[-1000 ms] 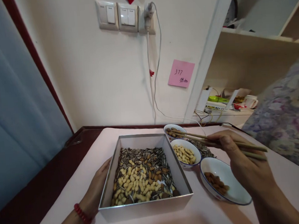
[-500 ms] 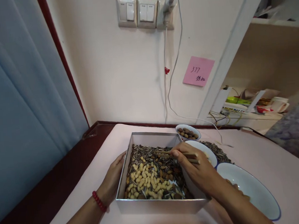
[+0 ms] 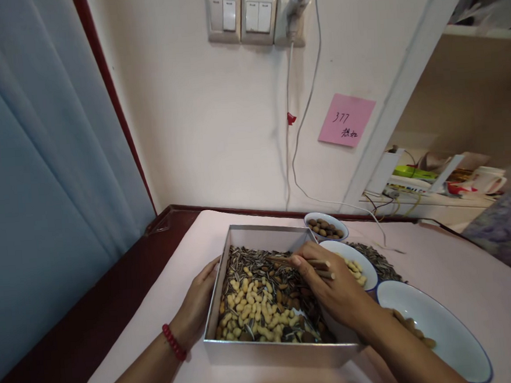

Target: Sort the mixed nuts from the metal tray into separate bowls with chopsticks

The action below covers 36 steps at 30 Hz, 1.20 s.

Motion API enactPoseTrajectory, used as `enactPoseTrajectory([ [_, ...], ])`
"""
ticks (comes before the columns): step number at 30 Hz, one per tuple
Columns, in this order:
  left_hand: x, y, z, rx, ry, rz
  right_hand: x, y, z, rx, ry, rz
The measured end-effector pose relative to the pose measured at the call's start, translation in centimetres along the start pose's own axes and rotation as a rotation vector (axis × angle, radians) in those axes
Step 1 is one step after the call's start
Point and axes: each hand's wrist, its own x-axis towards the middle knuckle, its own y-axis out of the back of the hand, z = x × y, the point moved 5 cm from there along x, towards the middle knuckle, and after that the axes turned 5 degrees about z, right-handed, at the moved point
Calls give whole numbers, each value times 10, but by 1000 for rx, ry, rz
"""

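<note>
A square metal box [image 3: 284,353] stands on the table, holding striped sunflower seeds [image 3: 245,259], peanuts in the shell [image 3: 250,303] and brown almonds [image 3: 283,297]. My left hand [image 3: 197,306] grips the box's left wall from outside; some fingertips are hidden. Over the box's right side, my right hand [image 3: 334,285] is closed around wooden chopsticks [image 3: 322,264]. Their tips point left, down at the sunflower seeds near the back; I cannot make out anything between them. My right hand partly hides a white dish [image 3: 367,259] with peanuts.
A small bowl [image 3: 345,227] of round brown nuts stands at the back. Loose sunflower seeds [image 3: 380,261] lie piled on the pale tabletop [image 3: 453,259]. A larger white dish [image 3: 449,329] with brown nuts is at right. A white cable [image 3: 326,200] hangs down the wall onto the table.
The view has shifted slightly, so the scene sits a little further right. The chopsticks are a bit lower in my right hand's grip; my left hand keeps its place on the box.
</note>
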Motion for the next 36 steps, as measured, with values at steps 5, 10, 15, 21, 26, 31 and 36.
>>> enactPoseTrajectory([
  [5,3,3,-1,22,-3,20,-1,3,-2,-6,1,0],
  [10,4,5,-2,43,-8,23,4,-1,-1,-20,11,-18],
  [15,6,6,-3,31,-9,29,8,-6,2,-33,22,-28],
  [21,7,6,-4,27,-2,18,7,-5,4,-23,28,-10],
  [26,6,6,-4,28,-5,14,1,0,2,-7,22,12],
  [31,6,7,-4,52,-3,17,-14,18,-6,15,31,73],
  [36,7,8,-1,79,-9,34,-40,70,-16,-18,97,308],
])
